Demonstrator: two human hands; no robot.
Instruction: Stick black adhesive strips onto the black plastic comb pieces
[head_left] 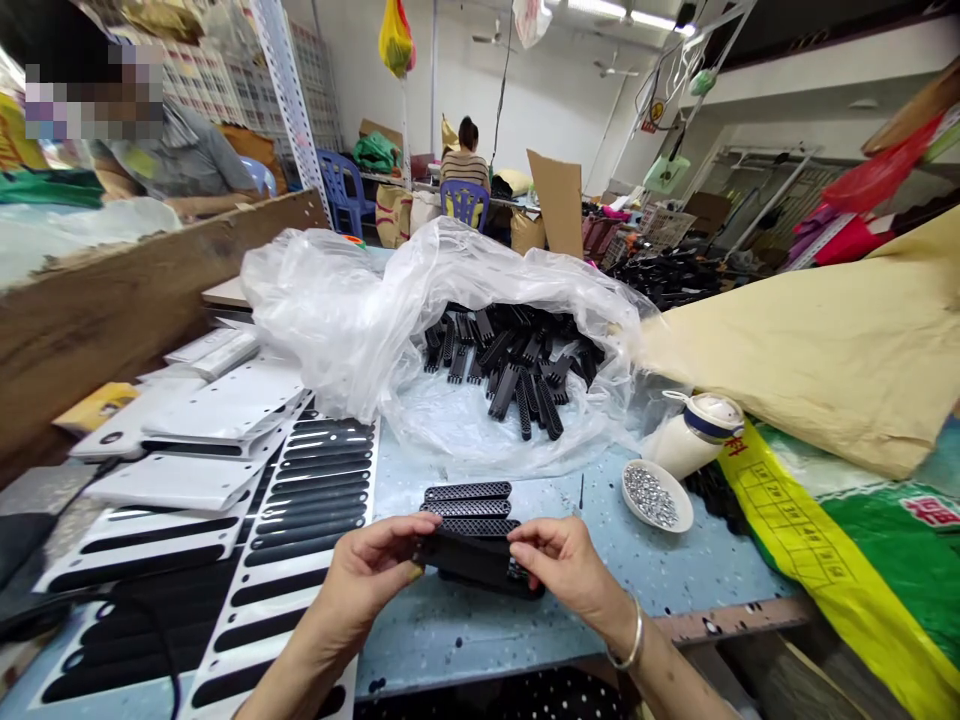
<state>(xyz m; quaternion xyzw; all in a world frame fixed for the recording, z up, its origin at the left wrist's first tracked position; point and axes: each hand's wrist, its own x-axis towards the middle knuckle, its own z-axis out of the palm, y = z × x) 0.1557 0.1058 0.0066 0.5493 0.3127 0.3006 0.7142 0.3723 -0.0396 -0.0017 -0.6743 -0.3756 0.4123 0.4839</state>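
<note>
My left hand (371, 580) and my right hand (564, 570) both pinch a flat black plastic comb piece (469, 560) just above the blue table (675, 570), one hand at each end. Right behind it lie several more black comb pieces (466, 505) in a short stack. Farther back, an open clear plastic bag (360, 310) holds a heap of black combs (517, 365). A small white bowl (679, 510) of tiny silver parts sits to the right of my hands.
White slotted trays (247, 560) with long black strips fill the left side, with white plates (225, 410) stacked behind. A white jar (694, 430) lies by the bowl. Yellow paper (825, 350) and a green-yellow sack (862, 540) cover the right. Other people sit at the back and left.
</note>
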